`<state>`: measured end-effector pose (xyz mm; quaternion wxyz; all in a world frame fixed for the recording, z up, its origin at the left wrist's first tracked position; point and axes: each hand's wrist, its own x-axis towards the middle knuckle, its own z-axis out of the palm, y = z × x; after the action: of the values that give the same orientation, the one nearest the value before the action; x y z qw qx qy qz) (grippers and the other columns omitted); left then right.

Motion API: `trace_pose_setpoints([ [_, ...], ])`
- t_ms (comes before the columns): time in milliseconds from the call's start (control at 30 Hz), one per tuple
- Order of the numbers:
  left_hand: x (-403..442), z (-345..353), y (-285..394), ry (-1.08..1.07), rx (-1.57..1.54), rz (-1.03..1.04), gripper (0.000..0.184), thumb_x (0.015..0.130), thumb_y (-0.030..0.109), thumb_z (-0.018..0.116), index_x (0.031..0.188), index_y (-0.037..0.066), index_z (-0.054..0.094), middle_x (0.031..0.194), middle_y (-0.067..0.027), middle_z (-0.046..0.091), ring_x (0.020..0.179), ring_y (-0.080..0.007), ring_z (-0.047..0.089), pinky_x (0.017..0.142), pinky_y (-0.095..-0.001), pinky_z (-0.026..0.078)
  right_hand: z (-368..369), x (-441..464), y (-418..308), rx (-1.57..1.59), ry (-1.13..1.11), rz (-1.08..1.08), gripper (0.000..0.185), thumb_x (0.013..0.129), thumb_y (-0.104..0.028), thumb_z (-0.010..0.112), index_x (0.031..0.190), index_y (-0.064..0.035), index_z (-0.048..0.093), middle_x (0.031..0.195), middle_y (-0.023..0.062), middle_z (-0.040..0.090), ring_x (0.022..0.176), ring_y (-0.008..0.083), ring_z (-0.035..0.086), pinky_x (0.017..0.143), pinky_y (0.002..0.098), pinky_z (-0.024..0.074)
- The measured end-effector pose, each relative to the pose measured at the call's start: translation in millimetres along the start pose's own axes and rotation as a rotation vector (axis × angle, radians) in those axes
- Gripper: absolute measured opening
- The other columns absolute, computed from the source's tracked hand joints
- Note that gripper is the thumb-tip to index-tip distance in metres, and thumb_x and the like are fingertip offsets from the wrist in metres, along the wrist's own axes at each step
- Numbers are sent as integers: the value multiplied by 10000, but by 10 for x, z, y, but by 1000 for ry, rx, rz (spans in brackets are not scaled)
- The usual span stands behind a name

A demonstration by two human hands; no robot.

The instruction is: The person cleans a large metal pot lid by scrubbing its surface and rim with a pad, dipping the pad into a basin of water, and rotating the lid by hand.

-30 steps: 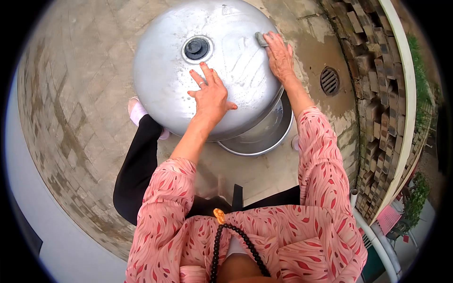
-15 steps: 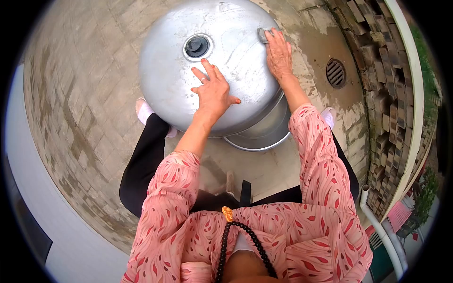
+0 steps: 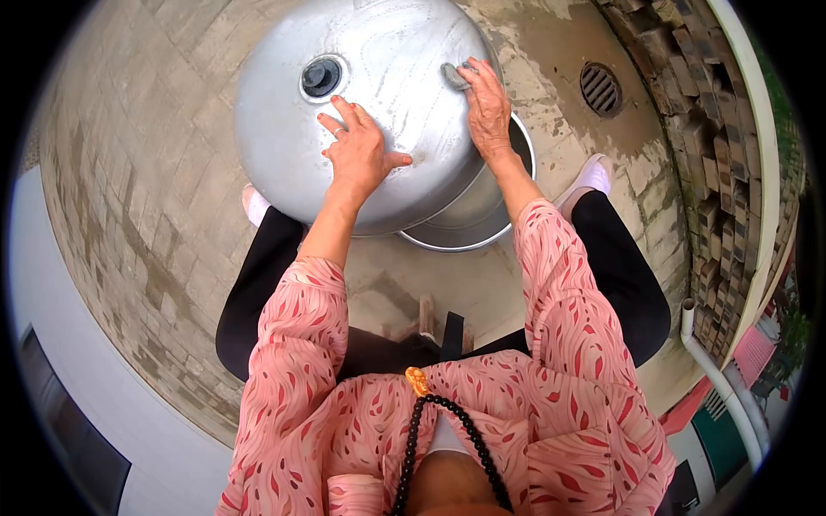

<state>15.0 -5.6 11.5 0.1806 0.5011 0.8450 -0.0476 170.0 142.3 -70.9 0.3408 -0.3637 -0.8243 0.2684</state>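
Note:
A large domed silver metal lid (image 3: 396,112) with a round black knob (image 3: 321,77) lies in front of me, wet streaks on its surface. My left hand (image 3: 357,150) rests on the lid just below the knob, fingers spread, holding nothing. Near the lid's right side, my right hand (image 3: 488,107) presses a small grey scouring pad (image 3: 454,76) against the metal, fingers curled over it. A metal basin (image 3: 465,239) shows partly beneath the lid, its rim visible at the bottom and right; the lid hides the rest.
Paving (image 3: 146,163) surrounds the lid, with a wet patch and a round drain grate (image 3: 601,89) to the right. Stacked bricks (image 3: 701,146) and a pale pipe (image 3: 718,378) line the right side. My feet flank the basin.
The scouring pad and my right hand have shifted left and slightly down on the lid. The lid sits further left and higher in view, and more of the basin shows at right.

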Motion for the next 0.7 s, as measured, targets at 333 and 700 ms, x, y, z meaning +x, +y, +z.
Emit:
trace_pose_setpoints([
  [333, 6, 115, -74, 25, 36, 61, 1229, 572, 544, 852, 1372, -176, 259, 1442, -426, 179, 1237, -670, 312, 744, -543, 560, 151, -1852, 464, -409, -68, 518, 369, 776, 64, 602, 1124, -60, 619, 1195, 125, 619, 1094, 367, 559, 963, 418, 438],
  [700, -154, -56, -241, 78, -178, -28, 965, 574, 282, 910, 1296, -83, 383, 1479, -308, 266, 1374, -430, 311, 942, -484, 497, -498, -649, -541, 115, 218, 284, 264, 903, -38, 564, 1159, 26, 588, 1146, 149, 634, 999, 283, 635, 889, 378, 504],
])
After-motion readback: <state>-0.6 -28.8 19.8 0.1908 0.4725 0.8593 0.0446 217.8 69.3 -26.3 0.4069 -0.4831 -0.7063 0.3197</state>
